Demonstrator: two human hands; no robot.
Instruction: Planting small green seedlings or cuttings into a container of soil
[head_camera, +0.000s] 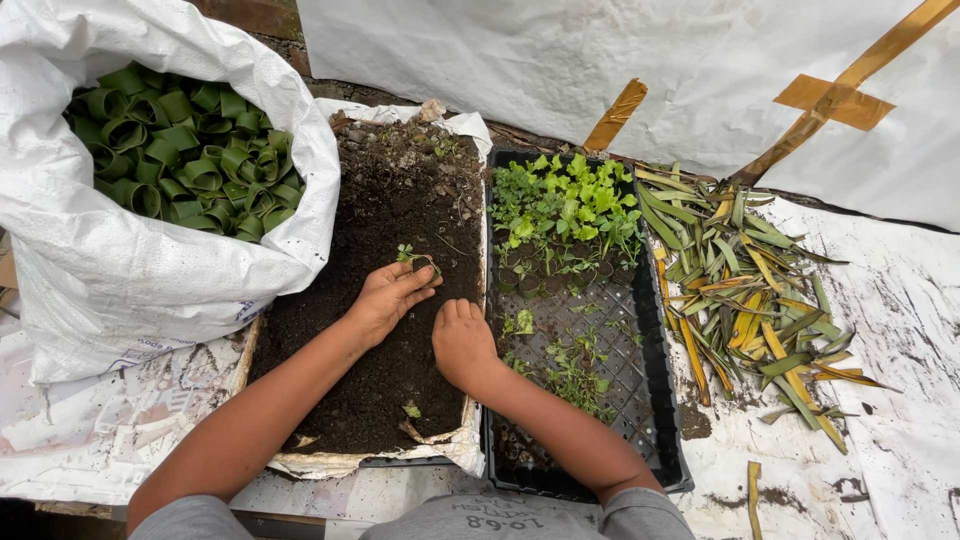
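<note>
While a small seedling (415, 258) is pinched by the left hand (388, 297) over the soil tray (400, 200), the right hand (462, 342), fingers curled shut, is pressed into the soil. Beside it are set a black seedling tray (655, 400), strewn leaf strips (750, 290) and a white sack (120, 270) of rolled leaf cups (185, 150).

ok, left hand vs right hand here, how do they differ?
The left hand has its fingers spread toward a small green seedling; the right hand is curled with its knuckles up and holds nothing that shows. The left hand lies further up the soil; the right hand sits nearer the black tray. Both are bare and rest on the dark soil.
</note>
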